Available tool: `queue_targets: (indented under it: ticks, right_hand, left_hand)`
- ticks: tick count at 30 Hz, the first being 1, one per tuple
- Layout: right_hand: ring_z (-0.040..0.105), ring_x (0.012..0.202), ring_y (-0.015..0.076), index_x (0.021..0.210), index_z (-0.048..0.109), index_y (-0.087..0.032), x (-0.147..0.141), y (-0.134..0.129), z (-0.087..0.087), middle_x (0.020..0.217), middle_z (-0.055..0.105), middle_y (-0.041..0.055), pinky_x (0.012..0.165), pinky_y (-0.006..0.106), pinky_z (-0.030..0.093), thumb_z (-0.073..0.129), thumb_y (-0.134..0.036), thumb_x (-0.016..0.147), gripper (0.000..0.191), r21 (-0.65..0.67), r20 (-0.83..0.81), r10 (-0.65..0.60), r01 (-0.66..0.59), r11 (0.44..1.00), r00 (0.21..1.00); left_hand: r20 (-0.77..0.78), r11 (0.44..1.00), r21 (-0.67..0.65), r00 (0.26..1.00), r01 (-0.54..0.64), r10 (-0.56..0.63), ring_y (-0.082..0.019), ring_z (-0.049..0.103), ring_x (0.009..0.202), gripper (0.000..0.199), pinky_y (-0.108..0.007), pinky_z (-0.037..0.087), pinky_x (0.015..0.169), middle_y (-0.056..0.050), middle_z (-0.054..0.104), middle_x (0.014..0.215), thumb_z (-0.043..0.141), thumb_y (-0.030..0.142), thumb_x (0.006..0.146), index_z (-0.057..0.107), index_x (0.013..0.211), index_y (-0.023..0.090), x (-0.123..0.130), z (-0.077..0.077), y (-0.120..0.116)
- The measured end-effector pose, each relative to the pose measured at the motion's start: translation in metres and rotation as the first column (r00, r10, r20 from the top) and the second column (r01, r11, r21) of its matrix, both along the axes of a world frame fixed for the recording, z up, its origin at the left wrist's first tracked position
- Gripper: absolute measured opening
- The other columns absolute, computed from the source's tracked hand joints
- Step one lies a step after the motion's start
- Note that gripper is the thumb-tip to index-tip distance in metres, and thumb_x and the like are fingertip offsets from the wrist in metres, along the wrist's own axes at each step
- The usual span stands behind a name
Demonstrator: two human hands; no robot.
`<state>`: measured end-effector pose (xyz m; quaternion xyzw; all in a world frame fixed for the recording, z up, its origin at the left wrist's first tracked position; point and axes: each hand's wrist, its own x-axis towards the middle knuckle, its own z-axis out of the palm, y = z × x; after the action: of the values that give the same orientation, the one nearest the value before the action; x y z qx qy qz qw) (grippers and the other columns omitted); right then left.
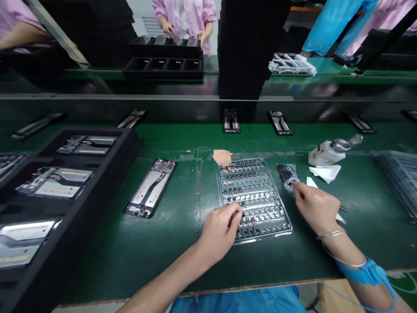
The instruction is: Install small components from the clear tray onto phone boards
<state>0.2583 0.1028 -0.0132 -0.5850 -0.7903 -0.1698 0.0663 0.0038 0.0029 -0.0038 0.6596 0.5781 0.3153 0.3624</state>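
Note:
My left hand (221, 228) is closed in a pinch over the lower left part of a clear plastic tray (280, 198). Rows of tiny parts with small flex strips sit in the tray. Whatever those fingertips hold is hidden. To the right, my right hand (314, 206) pinches at the near end of a small clear bag with black pieces (286, 173); I cannot tell what is between the fingers. Thin dark prongs (342, 208) stick out beyond that hand, perhaps tweezers. An opened phone body (151, 189) lies left of the tray, apart from both hands.
A black foam tray (122, 150) with phone bodies stands left. More phone bodies, one (231, 121) among several, line the back. A pump bottle (327, 152), white paper (326, 173) and stacked clear trays (399, 180) are right. A person in pink (185, 17) works opposite.

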Motion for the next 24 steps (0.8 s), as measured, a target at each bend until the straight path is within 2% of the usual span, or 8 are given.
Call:
queue_targets:
  ticks: [7, 11, 14, 18, 20, 22, 24]
  right_hand:
    - [0.060, 0.057, 0.0226, 0.088, 0.068, -0.014, 0.005, 0.012, -0.011, 0.062, 0.066, 0.0130, 0.046, 0.027, 0.026, 0.039, -0.031, 0.090, 0.034, -0.064, 0.131, 0.077, -0.069, 0.996, 0.988]
    - [0.061, 0.057, 0.0277, 0.090, 0.067, -0.021, 0.015, 0.015, -0.022, 0.058, 0.062, 0.0113, 0.043, 0.028, 0.024, 0.039, -0.036, 0.088, 0.032, 0.006, 0.073, 0.057, -0.058, 0.998, 0.996]
    - [0.058, 0.053, 0.0276, 0.089, 0.067, -0.025, 0.019, 0.016, -0.028, 0.053, 0.058, 0.0088, 0.041, 0.028, 0.023, 0.038, -0.040, 0.087, 0.032, 0.045, 0.001, 0.000, 0.000, 0.999, 1.000]
    - [0.058, 0.054, 0.0261, 0.090, 0.069, -0.018, 0.014, 0.013, -0.019, 0.055, 0.062, 0.0111, 0.042, 0.029, 0.028, 0.038, -0.039, 0.088, 0.037, 0.005, -0.044, -0.029, 0.029, 1.000, 0.999]
    - [0.059, 0.056, 0.0243, 0.090, 0.070, -0.014, 0.006, 0.006, -0.009, 0.060, 0.065, 0.0130, 0.046, 0.030, 0.031, 0.040, -0.038, 0.088, 0.037, 0.002, -0.106, -0.028, 0.029, 1.000, 0.994]
    - [0.057, 0.055, 0.0204, 0.090, 0.070, -0.013, -0.007, -0.006, 0.001, 0.060, 0.064, 0.0103, 0.049, 0.029, 0.035, 0.047, -0.038, 0.086, 0.034, -0.012, -0.282, 0.001, -0.004, 1.000, 0.959]
    - [0.053, 0.051, 0.0158, 0.087, 0.070, -0.016, -0.024, -0.022, 0.009, 0.057, 0.061, 0.0047, 0.050, 0.027, 0.039, 0.054, -0.040, 0.082, 0.029, -0.098, -0.524, 0.025, -0.090, 0.991, 0.851]
  left_hand:
    - [0.053, 0.999, 0.024, 0.998, -0.024, 0.023, -0.010, 0.042, 0.054, 0.017, -0.021, 0.031, 0.056, 0.004, 0.045, 0.060, 0.041, 0.018, 0.088, 0.052, 0.075, 0.018, 0.000, -0.001, 0.003]
    - [0.143, 0.999, -0.045, 0.989, -0.027, 0.033, -0.009, 0.042, 0.052, 0.018, -0.021, 0.032, 0.052, 0.005, 0.044, 0.057, 0.042, 0.019, 0.087, 0.054, 0.075, 0.017, -0.001, 0.001, 0.004]
    - [0.262, 0.992, -0.121, 0.964, -0.021, 0.052, -0.008, 0.039, 0.050, 0.018, -0.020, 0.030, 0.049, 0.005, 0.042, 0.055, 0.043, 0.022, 0.087, 0.053, 0.072, 0.017, -0.003, 0.003, 0.005]
    - [0.426, 0.981, -0.193, 0.902, 0.009, 0.075, -0.008, 0.039, 0.051, 0.020, -0.020, 0.029, 0.049, 0.005, 0.041, 0.055, 0.045, 0.026, 0.086, 0.050, 0.070, 0.016, -0.004, 0.004, 0.006]
    - [0.475, 0.976, -0.217, 0.875, 0.013, 0.094, -0.008, 0.039, 0.053, 0.020, -0.020, 0.030, 0.050, 0.005, 0.040, 0.056, 0.046, 0.026, 0.086, 0.048, 0.069, 0.016, -0.004, 0.003, 0.006]
    - [0.497, 0.972, -0.236, 0.861, 0.011, 0.111, -0.008, 0.038, 0.054, 0.020, -0.020, 0.029, 0.051, 0.005, 0.039, 0.057, 0.047, 0.027, 0.085, 0.047, 0.068, 0.016, -0.003, 0.002, 0.006]
    - [0.503, 0.969, -0.246, 0.856, 0.013, 0.116, -0.009, 0.038, 0.055, 0.020, -0.020, 0.029, 0.051, 0.005, 0.039, 0.058, 0.047, 0.028, 0.085, 0.047, 0.069, 0.016, -0.002, 0.002, 0.006]
